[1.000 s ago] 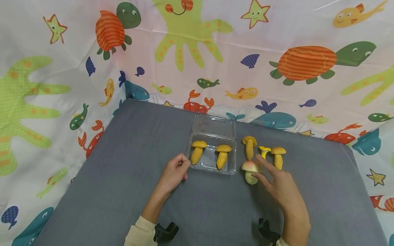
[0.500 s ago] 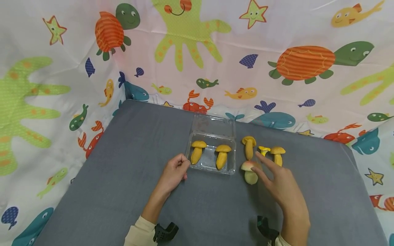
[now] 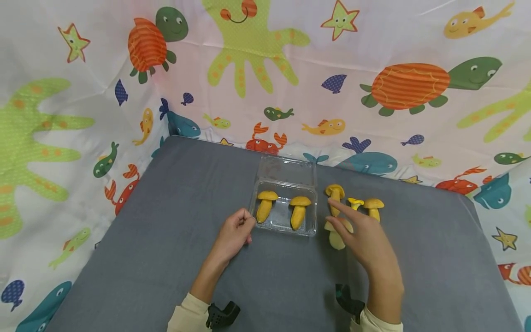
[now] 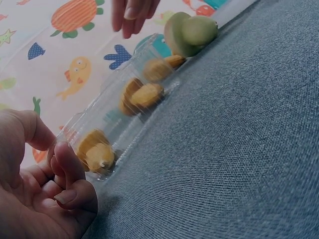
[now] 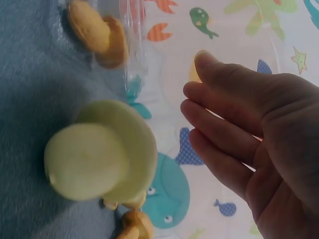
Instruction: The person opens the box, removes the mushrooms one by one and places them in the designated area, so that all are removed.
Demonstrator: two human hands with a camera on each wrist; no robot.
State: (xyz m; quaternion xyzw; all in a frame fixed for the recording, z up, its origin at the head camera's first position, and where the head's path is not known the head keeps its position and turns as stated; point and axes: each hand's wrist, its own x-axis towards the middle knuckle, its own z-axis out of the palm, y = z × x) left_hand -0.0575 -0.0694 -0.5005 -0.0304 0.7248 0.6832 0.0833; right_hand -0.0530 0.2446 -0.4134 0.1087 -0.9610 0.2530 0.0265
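Note:
My left hand [image 3: 234,234] pinches the near left corner of a clear plastic clamshell box [image 4: 134,144], whose lid lies back. Two yellow-brown toy mushrooms, one at the left [image 3: 264,211] and one at the right [image 3: 298,216], lie inside it. In the head view my right hand [image 3: 371,240] hovers with relaxed fingers over a pale mushroom [image 5: 87,159], partly covering it from above. The right wrist view shows nothing between its fingers and a gap between hand and mushroom. Beyond the fingertips lies another yellow-brown mushroom [image 3: 335,190], partly hidden.
Right of the box also lie a small bright yellow funnel-shaped mushroom [image 3: 355,202] and a brown-yellow mushroom [image 3: 374,205]. Grey cloth [image 3: 186,184] covers the table. A curtain with printed sea animals [image 3: 307,60] hangs along the back and left.
My right hand has shifted left, from beside the pale mushroom to over its cap. My left hand and the box stay in place, and no mushroom has visibly moved.

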